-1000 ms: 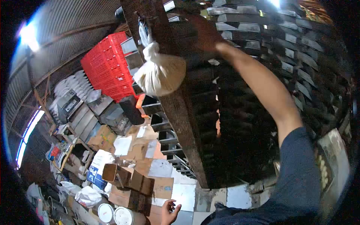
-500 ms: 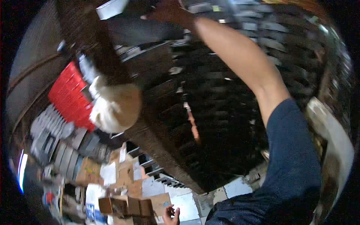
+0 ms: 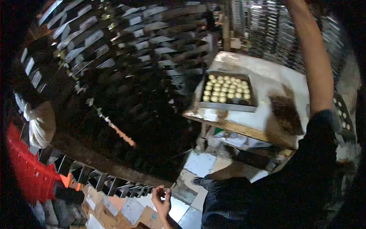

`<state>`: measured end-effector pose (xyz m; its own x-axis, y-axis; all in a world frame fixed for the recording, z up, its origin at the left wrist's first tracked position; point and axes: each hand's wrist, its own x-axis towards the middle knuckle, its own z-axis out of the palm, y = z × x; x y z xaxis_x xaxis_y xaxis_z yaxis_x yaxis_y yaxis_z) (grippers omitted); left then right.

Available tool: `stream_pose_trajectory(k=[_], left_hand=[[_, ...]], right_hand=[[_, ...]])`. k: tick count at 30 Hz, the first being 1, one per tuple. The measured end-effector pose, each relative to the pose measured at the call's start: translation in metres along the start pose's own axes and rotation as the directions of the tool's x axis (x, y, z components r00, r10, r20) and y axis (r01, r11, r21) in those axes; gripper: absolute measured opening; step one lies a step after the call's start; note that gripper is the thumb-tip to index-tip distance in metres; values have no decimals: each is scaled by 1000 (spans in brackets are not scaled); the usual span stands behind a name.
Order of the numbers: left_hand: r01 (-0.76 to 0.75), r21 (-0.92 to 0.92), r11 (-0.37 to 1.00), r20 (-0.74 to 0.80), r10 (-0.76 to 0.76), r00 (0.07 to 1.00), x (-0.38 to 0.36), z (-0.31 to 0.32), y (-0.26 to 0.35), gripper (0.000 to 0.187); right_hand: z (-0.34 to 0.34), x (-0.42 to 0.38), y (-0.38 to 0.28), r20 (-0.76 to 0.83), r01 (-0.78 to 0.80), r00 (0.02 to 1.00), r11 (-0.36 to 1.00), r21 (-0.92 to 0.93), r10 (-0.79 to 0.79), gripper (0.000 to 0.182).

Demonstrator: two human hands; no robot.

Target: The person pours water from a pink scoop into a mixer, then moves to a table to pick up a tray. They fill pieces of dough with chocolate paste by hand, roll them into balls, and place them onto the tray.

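Observation:
Low in the head view, my left hand (image 3: 162,200) is held up with its fingers half curled and the thumb apart; nothing shows in it. It is nearest to the tiled floor (image 3: 198,162) and the flattened cardboard. My right arm stretches upward past the table, and its hand lies beyond the top edge. On the white-topped table (image 3: 263,76) stands a metal baking tray (image 3: 228,107) with rows of round, pale dough balls (image 3: 225,88). A dark brown flat patch or sheet (image 3: 286,114) lies on the tabletop to the tray's right.
Tall stacks of dark trays (image 3: 152,42) rise at the left and back. At the right edge sits another tray (image 3: 345,128) with pale balls. A tied whitish bag (image 3: 40,126) hangs at the left above a red crate (image 3: 32,175). Cardboard (image 3: 101,213) covers the floor below.
The view has swung to the right. The table with its dough tray has come into sight, while the bag and red crate have shifted left. My right hand has passed out of view.

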<state>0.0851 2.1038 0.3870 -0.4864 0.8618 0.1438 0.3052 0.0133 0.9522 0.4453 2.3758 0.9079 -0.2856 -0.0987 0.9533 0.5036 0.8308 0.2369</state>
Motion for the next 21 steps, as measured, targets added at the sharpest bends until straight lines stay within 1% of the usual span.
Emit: stream_pose_trajectory(k=[1, 2, 3, 4, 5, 7, 8, 9, 10, 11, 12, 13, 15, 16, 17, 18, 19, 21], left_hand=[[-31, 25, 999, 92, 28, 995, -1, 13, 12, 21], [-24, -14, 1000, 117, 25, 993, -3, 26, 13, 22], [-17, -47, 999, 142, 24, 990, -6, 41, 12, 22], [-8, -75, 997, 169, 21, 985, -9, 57, 10, 23], [-3, -89, 996, 211, 22, 977, -11, 73, 3, 23], [15, -103, 995, 301, 16, 954, -18, 101, -8, 23], [-118, -25, 993, 315, 119, 942, -24, 118, 40, 22], [-52, -53, 997, 360, 68, 931, -27, 132, 35, 21], [16, -75, 997, 406, 16, 914, -25, 144, 21, 21], [85, -87, 993, 456, -36, 889, -28, 164, 32, 21], [0, -82, 997, 466, 39, 884, -33, 184, 45, 20], [-49, -70, 996, 461, 76, 884, -42, 206, 75, 20], [-40, -94, 995, 506, 82, 859, -48, 254, 77, 20], [82, -159, 984, 517, 12, 856, -47, 280, 53, 20], [35, -104, 994, 528, 25, 849, -52, 311, 67, 22], [37, -173, 984, 535, 63, 843, -64, 347, 77, 20], [38, -225, 974, 534, 91, 841, -72, 377, 93, 19], [-114, -130, 985, 605, 170, 778, -87, 438, 135, 17]], right_hand=[[-31, -19, -3, -32, -35, 999, 999, -3, 35, 82], [-70, -34, 15, -6, 48, 999, 999, -1, -48, 86], [-110, -50, 20, 27, -25, 999, 998, -60, 26, 94], [-153, -82, 44, -68, -57, 997, 975, -217, 43, 103], [-191, -91, 21, 145, -42, 986, 957, -286, 87, 106], [-286, -139, 63, 102, -91, 977, 804, -588, 185, 77], [-323, -161, 72, 71, -82, 980, 709, -700, 183, 78], [-360, -183, 78, 45, -71, 983, 598, -798, 176, 79], [-388, -201, 80, 45, -68, 982, 565, -823, 184, 80], [-417, -220, 83, 44, -65, 980, 530, -846, 192, 81], [-444, -238, 82, 63, -78, 973, 577, -813, 221, 81], [-474, -257, 76, 77, -98, 964, 611, -785, 254, 82], [-537, -290, 63, 107, -138, 943, 662, -737, 316, 84], [-566, -305, 60, 123, -161, 931, 689, -706, 344, 85], [-592, -319, 64, 138, -184, 922, 723, -666, 362, 86], [-609, -329, 61, 129, -161, 937, 727, -667, 325, 75], [-628, -345, 61, 140, -152, 932, 709, -688, 335, 64], [-663, -368, 63, 163, -132, 922, 680, -722, 352, 43]])
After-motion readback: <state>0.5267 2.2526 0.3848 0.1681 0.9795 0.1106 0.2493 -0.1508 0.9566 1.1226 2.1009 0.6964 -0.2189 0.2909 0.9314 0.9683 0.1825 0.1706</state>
